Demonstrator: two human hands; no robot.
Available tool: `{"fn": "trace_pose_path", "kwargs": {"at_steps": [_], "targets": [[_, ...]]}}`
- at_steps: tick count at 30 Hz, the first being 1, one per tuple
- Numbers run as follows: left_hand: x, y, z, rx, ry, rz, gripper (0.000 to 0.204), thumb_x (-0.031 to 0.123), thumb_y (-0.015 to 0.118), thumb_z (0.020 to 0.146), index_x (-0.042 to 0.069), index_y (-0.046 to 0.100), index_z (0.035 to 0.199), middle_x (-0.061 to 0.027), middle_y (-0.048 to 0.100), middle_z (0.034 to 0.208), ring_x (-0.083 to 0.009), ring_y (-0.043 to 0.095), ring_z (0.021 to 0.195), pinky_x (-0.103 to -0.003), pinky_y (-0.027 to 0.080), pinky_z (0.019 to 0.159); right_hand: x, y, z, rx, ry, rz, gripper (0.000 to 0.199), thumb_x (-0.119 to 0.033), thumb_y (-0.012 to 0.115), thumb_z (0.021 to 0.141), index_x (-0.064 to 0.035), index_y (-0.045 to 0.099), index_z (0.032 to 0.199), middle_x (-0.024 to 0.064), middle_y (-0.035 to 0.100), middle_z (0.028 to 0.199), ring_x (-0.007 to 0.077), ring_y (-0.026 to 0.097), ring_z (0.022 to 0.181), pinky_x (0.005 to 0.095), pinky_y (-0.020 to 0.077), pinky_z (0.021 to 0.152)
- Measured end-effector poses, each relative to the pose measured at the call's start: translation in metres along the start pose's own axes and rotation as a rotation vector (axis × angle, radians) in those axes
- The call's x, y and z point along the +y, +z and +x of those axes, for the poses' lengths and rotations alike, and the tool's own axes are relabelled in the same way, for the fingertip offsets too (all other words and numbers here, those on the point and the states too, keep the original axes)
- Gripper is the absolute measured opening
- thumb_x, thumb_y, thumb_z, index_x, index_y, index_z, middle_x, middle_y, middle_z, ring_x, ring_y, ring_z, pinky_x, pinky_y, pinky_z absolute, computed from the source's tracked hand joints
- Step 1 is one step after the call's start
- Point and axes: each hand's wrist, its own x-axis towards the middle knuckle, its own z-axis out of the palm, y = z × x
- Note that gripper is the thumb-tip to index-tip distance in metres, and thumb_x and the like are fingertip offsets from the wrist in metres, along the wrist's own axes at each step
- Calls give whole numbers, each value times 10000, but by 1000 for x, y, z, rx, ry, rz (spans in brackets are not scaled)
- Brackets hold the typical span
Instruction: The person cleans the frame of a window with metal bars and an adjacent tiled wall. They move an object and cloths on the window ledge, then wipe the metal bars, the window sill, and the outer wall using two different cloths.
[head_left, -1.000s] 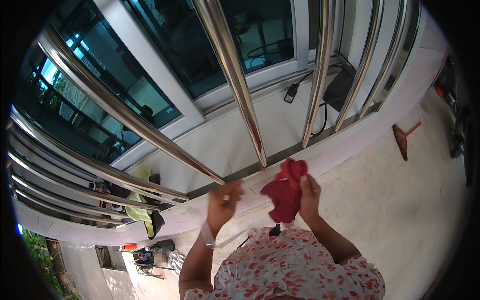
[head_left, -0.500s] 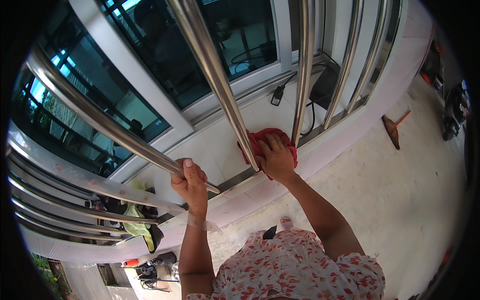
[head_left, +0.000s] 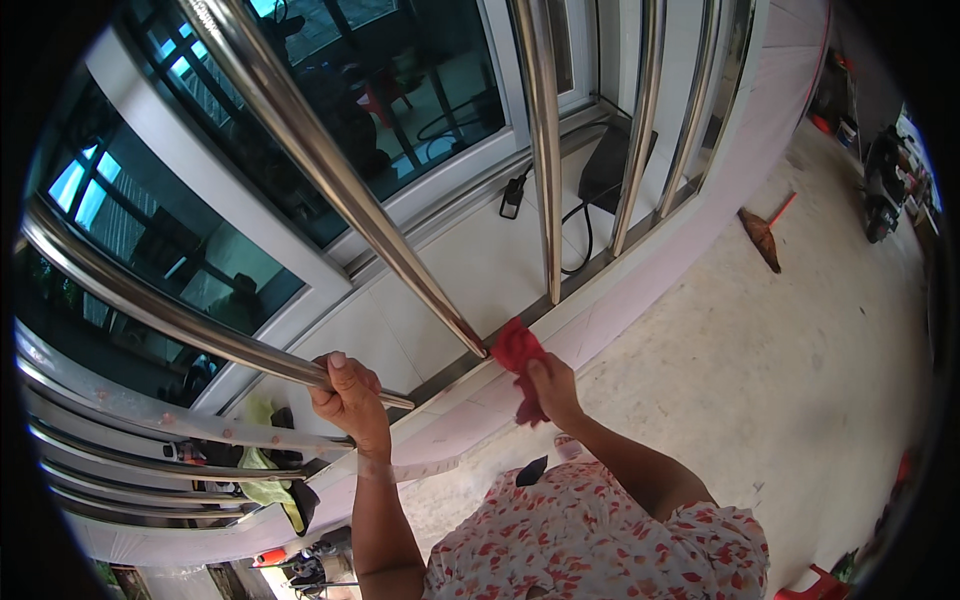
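Red cloth point(head_left: 516, 347) moved outward, clutched in right hand point(head_left: 556, 391); left hand point(head_left: 352, 404) clasps bar point(head_left: 222, 345) (tiled ledge point(head_left: 482, 268) behind).

Dk window point(head_left: 430, 100), wht frame point(head_left: 203, 160); pale flr point(head_left: 680, 380) to R.

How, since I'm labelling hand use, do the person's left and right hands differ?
The left hand is wrapped around a metal bar, while the right hand holds a crumpled red cloth. The left forearm runs nearly straight up the picture; the right forearm slants up toward the left. Both hands are ungloved and closed on something.
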Motion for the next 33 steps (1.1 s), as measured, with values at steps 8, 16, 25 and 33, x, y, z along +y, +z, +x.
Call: {"fn": "trace_pose_path", "kwargs": {"at_steps": [8, 16, 25, 33], "targets": [[-3, -2, 0, 38, 21, 17, 265, 278, 521, 881, 78, 443, 726, 32, 369, 519, -40, 331, 423, -192, 273, 333, -25, -62, 68, 567, 84, 890, 330, -271, 426, 905, -18, 472, 1112, 63, 533, 1031, 150, 522, 924, 286, 446, 813], [-4, 0, -1, 24, -3, 31, 286, 292, 512, 886, 84, 430, 707, 37, 361, 519, -36, 326, 426, -189, 263, 336, 8, -51, 127, 560, -62, 286, 184, -232, 503, 898, -50, 497, 918, -19, 501, 783, 77, 413, 707, 222, 380, 654], [-1, 6, -2, 61, 25, 25, 303, 300, 503, 891, 91, 415, 688, 36, 359, 519, -36, 327, 427, -192, 262, 337, -2, 9, 64, 420, 109, 329, 234, -232, 422, 925, -15, 493, 974, 26, 515, 797, 109, 439, 713, 252, 393, 671], [-2, 4, -2, 52, 5, 12, 275, 279, 506, 888, 84, 434, 708, 30, 359, 498, -42, 338, 410, -193, 274, 341, -7, 70, -11, 74, -322, -53, 240, -235, 489, 882, 4, 480, 871, 148, 525, 756, 305, 513, 678, 369, 406, 613]]}}
